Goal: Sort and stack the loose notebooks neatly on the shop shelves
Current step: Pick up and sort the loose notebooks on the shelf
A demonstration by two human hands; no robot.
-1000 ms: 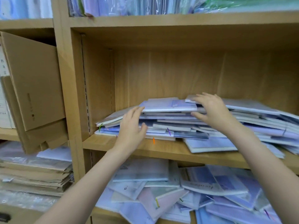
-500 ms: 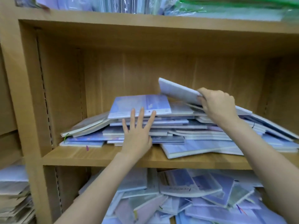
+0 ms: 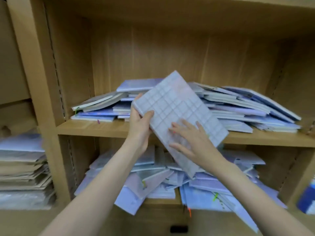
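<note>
I hold a pale blue notebook with a grid-pattern cover (image 3: 177, 108) tilted in front of the middle shelf (image 3: 105, 128). My left hand (image 3: 140, 123) grips its left edge, thumb on the cover. My right hand (image 3: 189, 142) lies on the cover's lower part with fingers spread and holds it from the right. Behind the notebook a messy pile of blue and lilac notebooks (image 3: 238, 106) spreads across the middle shelf. A second untidy heap of notebooks (image 3: 153, 183) fills the lower shelf, some hanging over its front edge.
The wooden shelf unit has an upright (image 3: 39, 82) on the left. Beyond it, stacks of wrapped paper goods (image 3: 22, 169) sit in the neighbouring bay. A blue item (image 3: 306, 198) shows at the far right edge.
My right hand lifted one notebook off the pile and brought it down and toward me. My left hand left the pile and took hold of its left edge. The view came closer.
</note>
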